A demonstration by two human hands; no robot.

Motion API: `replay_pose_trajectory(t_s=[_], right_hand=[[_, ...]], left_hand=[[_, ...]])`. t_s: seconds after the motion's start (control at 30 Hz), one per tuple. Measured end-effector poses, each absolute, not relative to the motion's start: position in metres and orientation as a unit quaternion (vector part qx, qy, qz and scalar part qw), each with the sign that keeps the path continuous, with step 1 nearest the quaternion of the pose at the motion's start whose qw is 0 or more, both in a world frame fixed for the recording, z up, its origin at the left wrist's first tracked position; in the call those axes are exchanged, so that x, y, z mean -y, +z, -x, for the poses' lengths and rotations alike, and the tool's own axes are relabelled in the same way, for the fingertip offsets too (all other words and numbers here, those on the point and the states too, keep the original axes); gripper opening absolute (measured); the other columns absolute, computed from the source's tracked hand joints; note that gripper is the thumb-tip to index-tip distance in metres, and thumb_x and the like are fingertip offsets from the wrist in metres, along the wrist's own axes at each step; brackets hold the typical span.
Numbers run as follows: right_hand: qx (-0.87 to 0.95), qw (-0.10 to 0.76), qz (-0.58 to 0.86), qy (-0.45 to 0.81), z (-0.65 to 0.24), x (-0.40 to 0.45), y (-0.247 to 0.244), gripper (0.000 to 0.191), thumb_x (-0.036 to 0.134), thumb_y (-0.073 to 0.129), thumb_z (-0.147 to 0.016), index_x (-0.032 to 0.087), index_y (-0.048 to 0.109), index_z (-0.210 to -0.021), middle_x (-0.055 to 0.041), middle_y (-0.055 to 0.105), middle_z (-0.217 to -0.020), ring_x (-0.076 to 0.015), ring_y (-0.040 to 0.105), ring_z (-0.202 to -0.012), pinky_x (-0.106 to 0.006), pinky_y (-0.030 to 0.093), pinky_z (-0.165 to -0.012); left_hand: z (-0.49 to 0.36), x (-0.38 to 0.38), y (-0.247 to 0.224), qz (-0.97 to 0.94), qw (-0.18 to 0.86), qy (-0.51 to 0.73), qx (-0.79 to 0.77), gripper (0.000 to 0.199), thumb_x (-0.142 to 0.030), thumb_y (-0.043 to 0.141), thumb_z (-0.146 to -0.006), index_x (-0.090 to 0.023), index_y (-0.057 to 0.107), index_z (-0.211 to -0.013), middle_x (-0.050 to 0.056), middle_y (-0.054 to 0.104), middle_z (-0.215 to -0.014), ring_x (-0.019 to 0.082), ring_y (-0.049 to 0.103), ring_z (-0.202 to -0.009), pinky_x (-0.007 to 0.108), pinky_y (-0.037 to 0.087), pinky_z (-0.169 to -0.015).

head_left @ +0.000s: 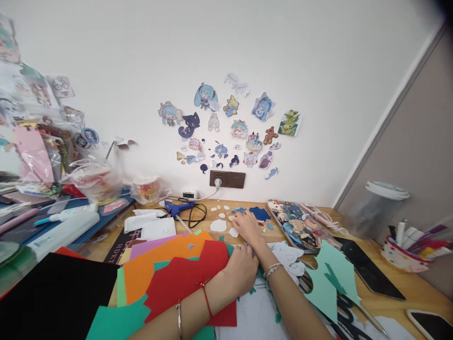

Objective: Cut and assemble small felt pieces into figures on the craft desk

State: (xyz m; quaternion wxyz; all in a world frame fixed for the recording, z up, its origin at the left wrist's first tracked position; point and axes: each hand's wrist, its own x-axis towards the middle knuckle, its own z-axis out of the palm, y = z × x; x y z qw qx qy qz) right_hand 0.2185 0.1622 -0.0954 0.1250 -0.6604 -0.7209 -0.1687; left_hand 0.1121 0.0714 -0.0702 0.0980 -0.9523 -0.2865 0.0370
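At the right edge of the red paper (184, 278), the left hand (242, 269) curls, its grip's hold hidden. Beyond the red paper, the right hand (247, 225) is among white cut-outs (218, 225) on the table (202, 228); I cannot tell whether its grip is closed.

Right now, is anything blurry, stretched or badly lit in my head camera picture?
Throughout the head view: soft light on the wall, no hard shadows there; top-right corner dark; pen holder near the right edge looks stretched and tilted; small print on the white sheet too soft to read; left hand without obvious motion blur.
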Motion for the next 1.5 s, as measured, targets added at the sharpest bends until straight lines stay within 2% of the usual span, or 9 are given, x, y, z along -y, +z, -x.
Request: replay_pose_trajectory(t_s=[0.5, 0.83, 1.5], right_hand=[[0.651, 0.164, 0.723, -0.165, -0.218, -0.165, -0.091, 0.021, 0.03, 0.046, -0.088, 0.013, 0.057, -0.093, -0.0036, 0.06, -0.089, -0.0147, 0.058, -0.08, -0.035, 0.047, -0.074], [0.712, 0.151, 0.676, -0.119, -0.216, -0.163, -0.096, 0.028, 0.04, 0.049, -0.084, 0.014, 0.057, -0.092, -0.0048, 0.059, -0.094, -0.0181, 0.055, -0.091, -0.039, 0.044, -0.08], [0.66, 0.176, 0.712, -0.16, -0.215, -0.163, -0.087, 0.019, 0.03, 0.047, -0.087, 0.014, 0.058, -0.09, -0.0041, 0.06, -0.093, -0.0166, 0.056, -0.089, -0.038, 0.044, -0.08]], left_hand=[[-0.111, -0.072, -0.073, 0.953, 0.1, 0.026, 0.283, 0.025, -0.028, 0.05, -0.085, -0.013, 0.052, -0.104, 0.008, 0.055, -0.102, 0.02, 0.054, -0.092, 0.038, 0.048, -0.074], [-0.111, -0.071, -0.072, 0.954, 0.097, 0.035, 0.283, 0.024, -0.028, 0.05, -0.085, -0.013, 0.053, -0.103, 0.007, 0.056, -0.099, 0.019, 0.055, -0.09, 0.037, 0.048, -0.073], [-0.111, -0.071, -0.071, 0.953, 0.091, 0.032, 0.286, 0.025, -0.029, 0.05, -0.085, -0.013, 0.052, -0.103, 0.007, 0.055, -0.101, 0.02, 0.054, -0.091, 0.037, 0.047, -0.074]])
